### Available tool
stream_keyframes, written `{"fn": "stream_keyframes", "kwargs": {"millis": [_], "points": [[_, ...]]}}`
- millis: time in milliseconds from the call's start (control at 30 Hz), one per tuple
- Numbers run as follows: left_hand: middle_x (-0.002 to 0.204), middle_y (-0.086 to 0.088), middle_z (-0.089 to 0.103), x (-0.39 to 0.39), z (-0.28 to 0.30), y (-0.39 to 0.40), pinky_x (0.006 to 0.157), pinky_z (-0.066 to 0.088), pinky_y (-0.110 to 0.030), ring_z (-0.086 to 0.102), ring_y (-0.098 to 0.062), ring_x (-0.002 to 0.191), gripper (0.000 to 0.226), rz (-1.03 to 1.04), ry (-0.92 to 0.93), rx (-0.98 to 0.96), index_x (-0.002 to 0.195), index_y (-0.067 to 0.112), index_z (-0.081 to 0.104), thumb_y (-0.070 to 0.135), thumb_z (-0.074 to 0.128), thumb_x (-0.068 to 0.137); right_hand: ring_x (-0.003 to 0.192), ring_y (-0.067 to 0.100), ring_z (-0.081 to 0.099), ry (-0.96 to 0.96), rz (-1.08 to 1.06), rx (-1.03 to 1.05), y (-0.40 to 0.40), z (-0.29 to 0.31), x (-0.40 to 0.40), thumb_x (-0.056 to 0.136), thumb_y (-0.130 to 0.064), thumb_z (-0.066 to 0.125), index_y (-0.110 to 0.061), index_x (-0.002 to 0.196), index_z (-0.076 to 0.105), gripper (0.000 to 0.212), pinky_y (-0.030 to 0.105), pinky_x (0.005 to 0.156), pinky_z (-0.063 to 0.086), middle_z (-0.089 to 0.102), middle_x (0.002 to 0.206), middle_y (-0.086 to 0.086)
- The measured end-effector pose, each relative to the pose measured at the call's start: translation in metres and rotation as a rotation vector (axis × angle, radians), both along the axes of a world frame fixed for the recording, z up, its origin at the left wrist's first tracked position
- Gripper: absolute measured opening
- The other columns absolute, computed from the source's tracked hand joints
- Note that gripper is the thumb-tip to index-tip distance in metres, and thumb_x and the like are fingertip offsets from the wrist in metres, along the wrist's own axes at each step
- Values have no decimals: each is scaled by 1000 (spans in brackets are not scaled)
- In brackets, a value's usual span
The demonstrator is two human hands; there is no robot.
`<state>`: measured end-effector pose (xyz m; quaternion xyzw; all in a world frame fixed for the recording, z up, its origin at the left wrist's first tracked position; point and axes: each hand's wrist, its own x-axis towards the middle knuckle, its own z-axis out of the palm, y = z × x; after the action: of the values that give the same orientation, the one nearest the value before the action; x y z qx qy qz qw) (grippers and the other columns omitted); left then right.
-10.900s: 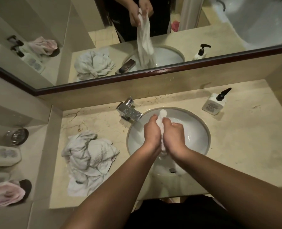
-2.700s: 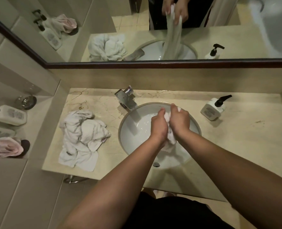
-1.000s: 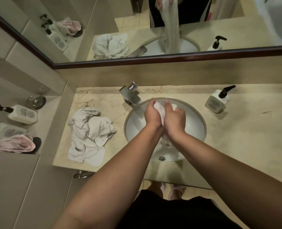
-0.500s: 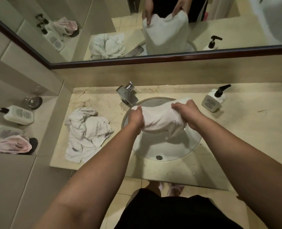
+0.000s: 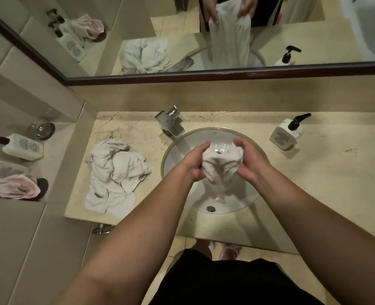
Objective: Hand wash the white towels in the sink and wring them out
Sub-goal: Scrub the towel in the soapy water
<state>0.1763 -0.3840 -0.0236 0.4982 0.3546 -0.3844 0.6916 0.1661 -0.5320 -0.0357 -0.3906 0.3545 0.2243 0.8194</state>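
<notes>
One towel in hand over the sink, a heap more waiting on the counter.

Head view: the left hand (image 5: 194, 165) and right hand (image 5: 249, 160) each have their fingers curled round an upper end of a white towel (image 5: 220, 167), which is bunched between them above the sink (image 5: 173, 155) with its lower end hanging toward the drain (image 5: 210, 208). No water can be seen running from the tap (image 5: 171, 124). A pile of white towels (image 5: 114, 175) lies crumpled on the counter (image 5: 325, 172) left of the sink, well apart from the hands; whether these are washed or still waiting cannot be told. The soap bottle (image 5: 286, 134) stands to the right. My judgement: the held towel is partway through washing or wringing, and the task is not yet finished.
</notes>
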Motion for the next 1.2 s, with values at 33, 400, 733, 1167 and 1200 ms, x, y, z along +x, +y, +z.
{"fn": "stream_keyframes", "kwargs": {"millis": [33, 400, 733, 1167, 1200], "points": [[100, -22, 70, -1, 1, -8, 90, 51, -43, 68, -34, 88, 52, 58, -10, 13, 109, -2, 66, 45, 44, 104, 97, 38, 72, -8, 2, -109, 7, 0, -1, 93, -30, 62, 2, 122, 60, 43, 47, 80, 60, 69, 115, 26], [74, -4, 66, -17, -5, -46, 59, 47, -27, 63, -20, 67, 24, 212, -293, 290, 99, 8, 66, 30, 58, 97, 68, 31, 64, -115, 58, -796, 40, 5, 10, 97, -48, 50, -14, 65, 54, 46, 43, 71, 53, 63, 64, 6], [67, -3, 59, -6, 17, -38, 66, 47, -33, 58, -22, 68, 30, 292, -334, 387, 74, 14, 56, 31, 55, 98, 70, 29, 64, -101, 53, -724, 55, 19, 13, 92, -39, 55, -13, 72, 58, 33, 33, 65, 47, 64, 71, 6], [66, -3, 58, -11, 29, -39, 61, 44, -29, 56, -19, 61, 26, 252, -374, 337, 75, 14, 58, 25, 54, 98, 68, 28, 63, -99, 15, -730, 53, 33, 20, 96, -36, 54, -14, 65, 55, 37, 36, 68, 49, 64, 66, 5], [64, -2, 58, -8, 29, -37, 60, 43, -28, 55, -19, 60, 30, 231, -394, 341, 70, 15, 57, 24, 54, 98, 69, 28, 63, -99, 21, -740, 54, 34, 20, 96, -36, 54, -15, 65, 55, 37, 35, 68, 48, 64, 67, 5]]}}
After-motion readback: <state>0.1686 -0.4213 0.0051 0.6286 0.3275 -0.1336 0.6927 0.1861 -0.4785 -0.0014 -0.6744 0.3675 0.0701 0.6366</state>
